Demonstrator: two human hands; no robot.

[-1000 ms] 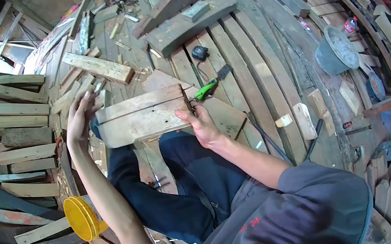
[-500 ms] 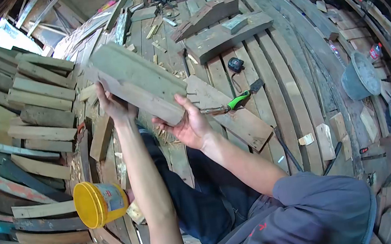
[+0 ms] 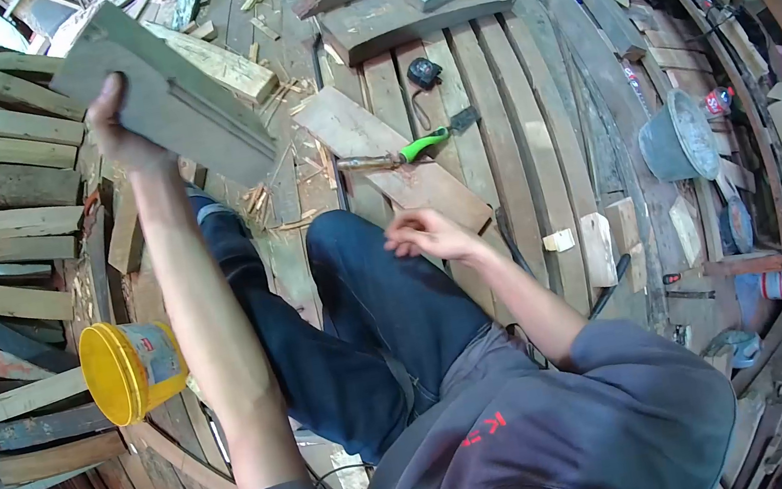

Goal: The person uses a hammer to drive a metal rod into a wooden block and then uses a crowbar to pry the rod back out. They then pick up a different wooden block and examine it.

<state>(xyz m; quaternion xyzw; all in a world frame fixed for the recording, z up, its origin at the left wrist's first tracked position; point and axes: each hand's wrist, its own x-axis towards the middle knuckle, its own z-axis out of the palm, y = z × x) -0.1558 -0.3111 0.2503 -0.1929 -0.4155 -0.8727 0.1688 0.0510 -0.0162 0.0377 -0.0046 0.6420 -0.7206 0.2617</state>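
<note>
At the upper left, my left hand [image 3: 128, 132] grips the near side of a thick wooden block [image 3: 177, 99], which is raised and tilted down to the right. My right hand [image 3: 428, 236] is off the block, above my right knee, with its fingers bent and partly curled; whether they pinch anything is too small to tell. Beyond the right hand lies a flat board [image 3: 439, 192] on the slatted floor. Across that board rests a tool with a green middle [image 3: 425, 144] and a dark blade. A black tape measure [image 3: 424, 72] lies further back.
A yellow bucket [image 3: 132, 369] stands at my left, beside stacked wood pieces [image 3: 21, 173]. Curved timbers [image 3: 418, 16] lie ahead. On the right are a grey bucket [image 3: 677, 139] and a small wood block [image 3: 558, 241]. Wood chips [image 3: 258, 200] litter the floor near my legs.
My right hand has let go of the block and moved down toward my knee. My left hand has carried the block to the left and turned it. The camera view has shifted too.
</note>
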